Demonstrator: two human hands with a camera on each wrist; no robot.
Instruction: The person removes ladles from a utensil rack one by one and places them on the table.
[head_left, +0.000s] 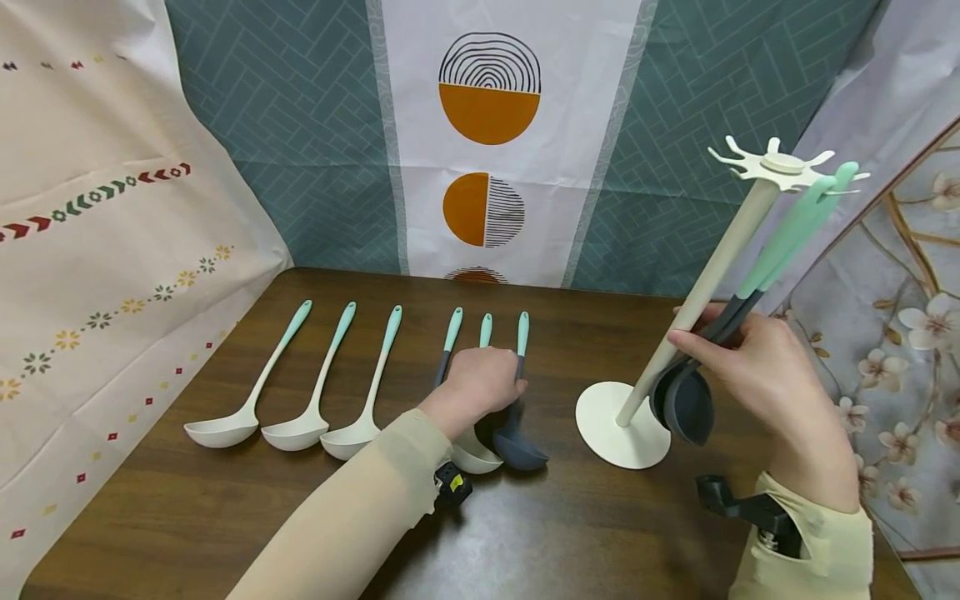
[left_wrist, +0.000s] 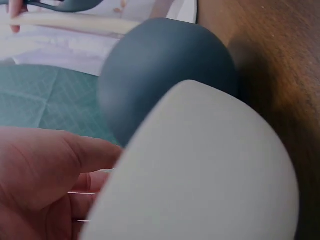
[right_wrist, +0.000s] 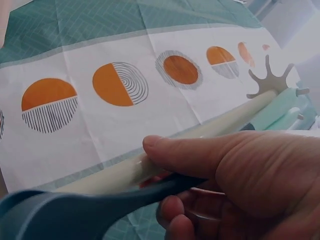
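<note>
Over the ladles in the middle of the table, my left hand has its fingers bent down at the handle of a dark grey ladle; their grip is hidden. Beside it lies a white ladle, whose bowl covers the fingertips in the left wrist view. A third mint-handled ladle is partly under that hand. My right hand grips the cream pole of a utensil stand. Dark ladles with mint handles hang from its hooked top, their stems passing within the same hand.
Three white ladles with mint handles lie in a row on the left of the wooden table. The stand's round base rests right of the middle. Patterned cloths hang behind and at both sides.
</note>
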